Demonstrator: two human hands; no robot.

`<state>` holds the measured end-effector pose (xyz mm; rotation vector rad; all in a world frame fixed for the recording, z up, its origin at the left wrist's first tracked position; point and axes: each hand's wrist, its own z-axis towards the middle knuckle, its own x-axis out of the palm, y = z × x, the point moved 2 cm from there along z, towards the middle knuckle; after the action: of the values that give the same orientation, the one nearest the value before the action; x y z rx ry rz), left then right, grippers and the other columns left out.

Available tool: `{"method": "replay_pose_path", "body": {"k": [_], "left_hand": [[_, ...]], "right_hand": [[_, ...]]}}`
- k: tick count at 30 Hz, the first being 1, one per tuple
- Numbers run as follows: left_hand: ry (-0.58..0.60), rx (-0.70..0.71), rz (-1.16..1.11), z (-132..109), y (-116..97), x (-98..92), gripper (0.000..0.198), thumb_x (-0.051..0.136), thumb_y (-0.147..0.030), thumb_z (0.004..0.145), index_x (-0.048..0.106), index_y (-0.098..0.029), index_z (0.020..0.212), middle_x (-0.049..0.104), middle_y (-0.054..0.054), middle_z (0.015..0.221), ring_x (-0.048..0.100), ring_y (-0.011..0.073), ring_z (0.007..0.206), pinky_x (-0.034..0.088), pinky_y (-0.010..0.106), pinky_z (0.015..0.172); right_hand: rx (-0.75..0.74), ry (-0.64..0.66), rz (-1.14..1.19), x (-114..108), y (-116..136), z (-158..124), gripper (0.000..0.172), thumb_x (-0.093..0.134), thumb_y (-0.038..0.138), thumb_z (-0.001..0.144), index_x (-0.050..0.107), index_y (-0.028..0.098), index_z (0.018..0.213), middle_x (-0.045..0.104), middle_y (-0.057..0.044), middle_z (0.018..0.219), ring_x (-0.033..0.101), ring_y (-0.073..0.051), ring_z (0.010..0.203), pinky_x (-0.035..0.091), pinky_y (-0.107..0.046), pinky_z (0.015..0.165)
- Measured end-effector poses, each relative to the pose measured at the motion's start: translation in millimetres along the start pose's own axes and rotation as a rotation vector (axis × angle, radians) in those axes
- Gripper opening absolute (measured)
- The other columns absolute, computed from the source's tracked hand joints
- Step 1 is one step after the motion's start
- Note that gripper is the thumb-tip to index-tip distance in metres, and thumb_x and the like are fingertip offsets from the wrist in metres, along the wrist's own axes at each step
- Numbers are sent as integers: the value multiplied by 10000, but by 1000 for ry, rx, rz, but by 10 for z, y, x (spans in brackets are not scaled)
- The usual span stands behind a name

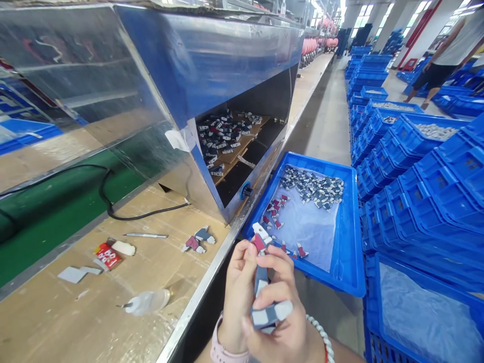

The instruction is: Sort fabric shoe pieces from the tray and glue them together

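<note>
Blue tray [350, 242], grey, white and red pieces [269, 315], green belt [56, 217], pink watch strap [223, 351].

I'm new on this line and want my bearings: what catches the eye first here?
The left hand and right hand pinch a stack of grey and red pieces at bottom centre. Just beyond, a blue tray holds more such pieces; left of it gapes a shiny metal tunnel.
</note>
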<state>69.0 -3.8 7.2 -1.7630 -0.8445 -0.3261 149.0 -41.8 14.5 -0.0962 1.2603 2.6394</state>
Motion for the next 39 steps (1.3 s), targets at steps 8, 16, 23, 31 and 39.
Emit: {"method": "replay_pose_path", "body": {"k": [8, 16, 23, 31, 39], "left_hand": [[-58, -130, -60, 269, 121, -203, 236, 817, -228, 756, 622, -204, 887, 716, 10, 845, 698, 142, 740, 549, 227, 699], [-56, -101, -67, 218, 121, -298, 263, 850, -231, 713, 640, -187, 866, 742, 4, 847, 710, 139, 759, 555, 220, 735], [-15, -81, -25, 175, 132, -245, 363, 886, -317, 678, 648, -168, 906, 731, 12, 823, 681, 122, 717, 553, 200, 679], [-103, 370, 185, 18, -37, -336, 272, 869, -322, 707, 639, -205, 793, 733, -11, 968, 685, 114, 739, 550, 183, 700], [17, 838, 774, 132, 140, -280, 70, 738, -283, 822, 770, -264, 763, 763, 85, 915, 685, 261, 889, 505, 328, 847]], "right_hand": [[144, 121, -12, -173, 14, 237, 483, 747, 218, 834, 551, 286, 1271, 743, 7, 1078, 696, -155, 1015, 535, -230, 936], [224, 302, -158, -306, 82, 266, 303, 577, 230, 944, 617, 205, 1244, 716, -77, 1088, 696, -209, 960, 583, -302, 815], [268, 275, -85, -318, 109, 278, 309, 597, 179, 911, 642, 219, 1214, 729, -49, 1043, 693, -197, 988, 561, -280, 882], [782, -109, 576, -118, -362, 86, 334, 609, 446, 923, 665, 230, 1171, 735, -48, 1019, 697, -186, 932, 582, -290, 813], [952, -97, 1021, 257, -693, 9, 519, 524, 727, 828, 690, 326, 1113, 718, -75, 1143, 698, -279, 987, 603, -369, 573]]}}
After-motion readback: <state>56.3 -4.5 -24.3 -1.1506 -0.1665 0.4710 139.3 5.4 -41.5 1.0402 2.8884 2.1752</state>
